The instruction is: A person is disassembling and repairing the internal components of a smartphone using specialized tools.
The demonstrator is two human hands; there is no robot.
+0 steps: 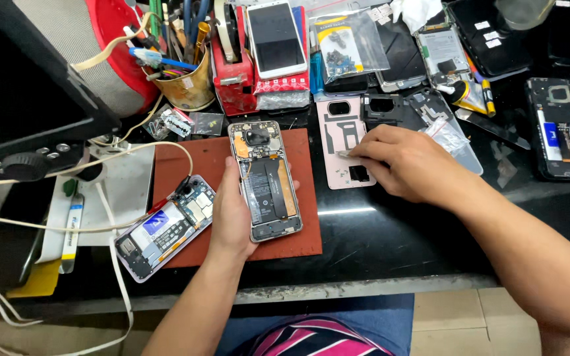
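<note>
On the reddish-brown rubber work mat [199, 165], near its middle, lay the opened smartphone with its back cover off and its black battery and circuit board showing [264, 179]. The left hand [232, 217] gripped that phone from its left edge, thumb on one side and fingertips curling round the far side, pinning it flat to the mat. To the right of the mat, the right hand [407, 165] was pinched shut on a small metal tool, likely tweezers [346, 153], its tip resting on the pink phone back panel with its camera cut-out [346, 151] lying on the black counter [390, 231].

The step in hand looked like picking a small part or a strip off that pink panel while the open phone was held ready. What it called for next, I'd judge, was a steady lift with the pinch kept tight.

The open phone sat lengthwise, camera module at its far end, copper-coloured shielding either side of the battery, frame intact, no screen side visible.

On the mat's left edge, half off it, lay a second opened phone with a lilac frame and a blue-labelled battery [166, 227], tilted. Beyond the mat stood a brass-coloured cup of tools [186, 86] and a white-faced phone propped upright [276, 39].
</note>
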